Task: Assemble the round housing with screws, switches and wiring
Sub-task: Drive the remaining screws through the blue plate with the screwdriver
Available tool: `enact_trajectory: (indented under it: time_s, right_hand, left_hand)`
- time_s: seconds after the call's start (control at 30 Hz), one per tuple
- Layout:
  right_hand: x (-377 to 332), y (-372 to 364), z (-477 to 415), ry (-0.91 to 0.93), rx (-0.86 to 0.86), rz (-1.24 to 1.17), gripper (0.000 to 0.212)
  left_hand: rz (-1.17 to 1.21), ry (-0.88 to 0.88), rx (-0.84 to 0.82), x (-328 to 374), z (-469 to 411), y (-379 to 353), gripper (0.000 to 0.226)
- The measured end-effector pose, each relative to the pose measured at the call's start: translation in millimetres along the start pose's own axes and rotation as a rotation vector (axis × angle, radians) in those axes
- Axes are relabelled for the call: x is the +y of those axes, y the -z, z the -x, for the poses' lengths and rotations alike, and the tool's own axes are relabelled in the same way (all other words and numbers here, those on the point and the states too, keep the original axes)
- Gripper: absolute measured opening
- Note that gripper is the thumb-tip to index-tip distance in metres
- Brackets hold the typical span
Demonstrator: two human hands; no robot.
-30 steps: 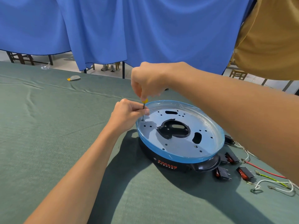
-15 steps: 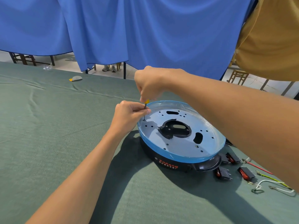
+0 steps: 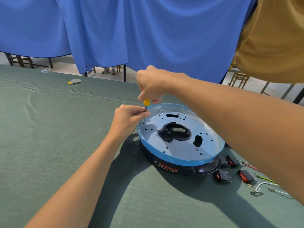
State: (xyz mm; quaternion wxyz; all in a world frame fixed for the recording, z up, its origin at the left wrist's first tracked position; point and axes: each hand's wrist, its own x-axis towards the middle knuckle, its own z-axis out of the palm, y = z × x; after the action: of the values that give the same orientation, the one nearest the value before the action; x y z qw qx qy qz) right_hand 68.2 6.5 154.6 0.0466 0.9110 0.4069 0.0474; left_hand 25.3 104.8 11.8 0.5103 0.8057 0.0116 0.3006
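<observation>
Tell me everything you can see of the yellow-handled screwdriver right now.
The small screwdriver with a yellow plastic-looking handle stands nearly upright, a thin dark metal shaft running down from it. The right hand grips the handle from above, hiding most of it. The left hand pinches the shaft midway. The tip sits at a hole near the left edge of the pale blue-filmed metal plate on the round black housing; any screw under it is too small to tell.

Blue curtain [image 3: 148, 30] across bg, mustard cloth [image 3: 276, 38] top R; wooden chairs [image 3: 239, 79] on pale floor [image 3: 65, 64] behind green-clothed worktop [image 3: 41, 129].
</observation>
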Motion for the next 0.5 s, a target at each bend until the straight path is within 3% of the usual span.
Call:
enact_trajectory:
  time_s: [0.2,0.27,0.33,0.5]
  right_hand:
    - [1.2,2.7,-2.4,-0.076,-0.104,0.019,0.039]
    - [1.1,9.6,0.0,-0.035,-0.143,0.023,0.027]
    - [2.5,12.3,1.2,0.035,-0.063,0.012,0.011]
    - [6.1,-8.6,-2.4,-0.024,0.159,-0.052,0.035]
  left_hand:
    - [-0.018,0.0,-0.007,1.0,0.4,-0.2,0.018]
    - [-0.029,0.0,0.0,1.0,0.6,0.0,0.015]
    - [-0.047,-0.001,0.006,2.0,0.8,0.2,0.012]
    - [-0.057,-0.011,0.001,2.3,-0.2,0.2,0.013]
